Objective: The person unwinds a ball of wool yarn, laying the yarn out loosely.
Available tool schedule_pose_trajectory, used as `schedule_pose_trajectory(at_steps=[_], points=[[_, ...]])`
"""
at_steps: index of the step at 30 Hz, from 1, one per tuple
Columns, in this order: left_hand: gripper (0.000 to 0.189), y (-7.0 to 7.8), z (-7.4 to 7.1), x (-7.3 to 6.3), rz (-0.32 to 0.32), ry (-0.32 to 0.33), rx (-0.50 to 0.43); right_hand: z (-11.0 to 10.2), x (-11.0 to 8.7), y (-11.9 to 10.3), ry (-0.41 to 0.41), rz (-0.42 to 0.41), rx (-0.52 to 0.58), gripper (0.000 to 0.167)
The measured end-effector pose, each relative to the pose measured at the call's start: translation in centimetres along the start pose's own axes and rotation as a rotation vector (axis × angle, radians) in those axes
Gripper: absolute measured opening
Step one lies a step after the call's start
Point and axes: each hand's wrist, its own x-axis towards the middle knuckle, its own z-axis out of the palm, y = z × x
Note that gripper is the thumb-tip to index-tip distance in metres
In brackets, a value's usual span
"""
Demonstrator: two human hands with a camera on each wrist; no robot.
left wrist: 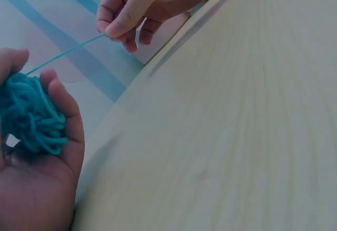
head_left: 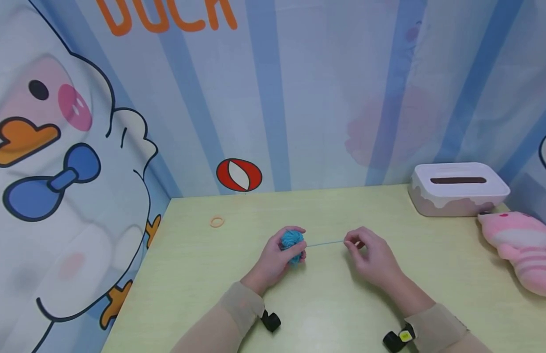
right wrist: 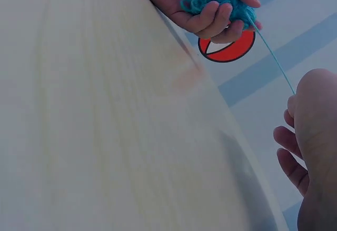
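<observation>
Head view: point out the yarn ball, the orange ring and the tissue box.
Yarn ball [head_left: 291, 238], head view: middle of its wound strands.
Orange ring [head_left: 217, 227], head view: near edge of its band.
Tissue box [head_left: 459, 189], head view: its top, just in front of the slot.

Behind the left hand [head_left: 273, 255], a long beige sleeve [head_left: 211, 331] ends at the wrist in a broad, slightly greyer cuff [head_left: 242, 300]. A matching sleeve [head_left: 473, 344] and cuff [head_left: 436, 326] sit behind the right hand [head_left: 374, 257]. Inward of each cuff is a small, blocky black camera, the left one [head_left: 271, 321] plain, the right one [head_left: 393, 341] beside a bright yellow-green marking [head_left: 405, 336].
</observation>
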Motion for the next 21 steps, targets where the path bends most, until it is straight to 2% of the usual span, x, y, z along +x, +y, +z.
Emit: schedule_pose_trajectory(at_steps=[11, 16, 21], points=[[0.057, 0.0, -0.1, 0.0, 0.051, -0.030, -0.027, -0.7, 0.1, 0.7, -0.022, 0.043, -0.015, 0.009], [0.049, -0.2, -0.4, 0.2, 0.047, 0.005, -0.004, -1.1, 0.1, 0.9, -0.040, 0.074, -0.023, 0.008], [0.053, 0.0, -0.6, 0.2, 0.025, 0.011, -0.020, -1.3, 0.2, 1.0, -0.054, 0.109, -0.027, 0.008]])
